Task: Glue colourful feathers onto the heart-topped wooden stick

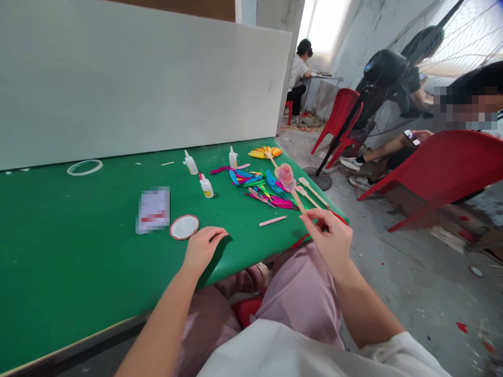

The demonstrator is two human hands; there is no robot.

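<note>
My right hand (327, 233) pinches the wooden handle of a small pink, speckled paddle (285, 177), held up over the table's right end. My left hand (205, 248) hovers by the front edge, beside a round white dish with a red rim (184, 227); its fingertips are pressed together, and whatever they hold, if anything, is too small to name. Beyond the paddle lie colourful feathers (255, 180) and a fan of yellow-orange feathers (265, 152). Pale tweezers (273, 221) rest between my hands. More long-handled pieces (312, 191) lie at the right edge.
Small white bottles (206, 187) stand mid-table on the green surface (98, 251). Further left are a blurred packet (153, 209) and a tape ring (84, 167). A white panel borders the back. Red chairs (440, 162), a fan and seated people are at right.
</note>
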